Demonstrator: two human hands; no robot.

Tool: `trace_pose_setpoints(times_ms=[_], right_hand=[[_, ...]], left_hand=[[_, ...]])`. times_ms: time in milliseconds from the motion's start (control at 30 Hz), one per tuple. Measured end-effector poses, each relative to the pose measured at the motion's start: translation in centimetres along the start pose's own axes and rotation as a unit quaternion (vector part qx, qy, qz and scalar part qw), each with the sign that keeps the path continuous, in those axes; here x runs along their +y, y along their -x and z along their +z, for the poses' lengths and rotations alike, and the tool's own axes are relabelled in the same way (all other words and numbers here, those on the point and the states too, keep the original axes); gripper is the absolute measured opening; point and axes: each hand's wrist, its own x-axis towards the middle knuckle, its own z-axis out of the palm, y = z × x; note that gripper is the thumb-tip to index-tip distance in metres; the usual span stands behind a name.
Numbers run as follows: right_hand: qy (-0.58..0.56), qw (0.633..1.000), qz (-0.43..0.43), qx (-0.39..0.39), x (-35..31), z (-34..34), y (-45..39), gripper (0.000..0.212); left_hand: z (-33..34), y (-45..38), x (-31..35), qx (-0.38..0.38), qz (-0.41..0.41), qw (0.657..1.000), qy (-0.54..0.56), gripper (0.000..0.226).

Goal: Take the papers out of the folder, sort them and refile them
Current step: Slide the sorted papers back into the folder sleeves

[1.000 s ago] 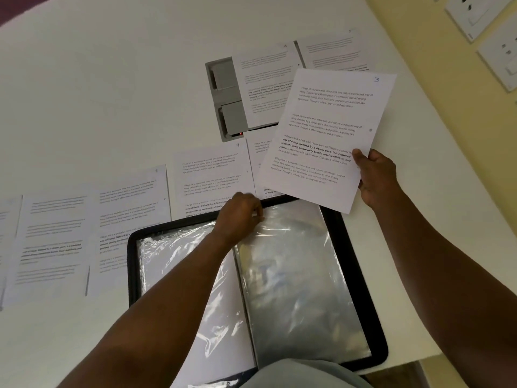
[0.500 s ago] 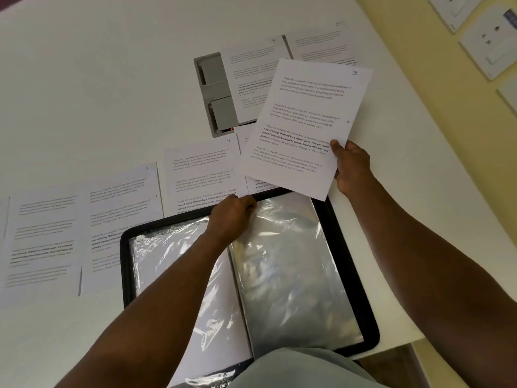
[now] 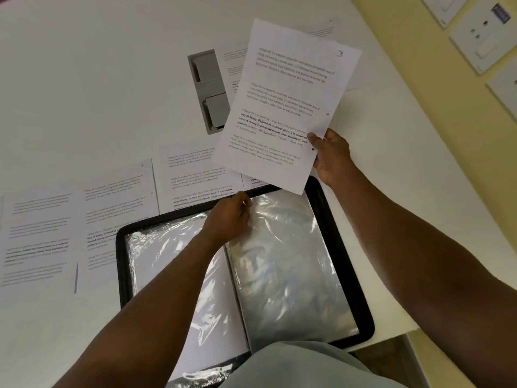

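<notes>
We see the right hand [image 3: 331, 155] pinching a printed sheet marked "3" [image 3: 288, 105] by its lower right edge, raised above the white worktop [image 3: 84, 79]. The left hand [image 3: 230, 217] curls its fingers on the top edge of a clear sleeve [image 3: 285, 261] in the open black folder [image 3: 361, 303]. Other printed sheets [image 3: 117, 208] lie in a row beyond the folder, one partly covering a grey socket box [image 3: 208, 91].
</notes>
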Motion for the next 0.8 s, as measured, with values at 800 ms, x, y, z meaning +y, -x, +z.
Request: trace_pose_setpoints(times_ms=[800], right_hand=[[0.052, 0.992, 0.045, -0.108, 3.8, 4.8, 0.1, 0.009]], left_hand=[[0.7, 0.8, 0.9, 0.094, -0.024, 0.995, 0.020, 0.017]])
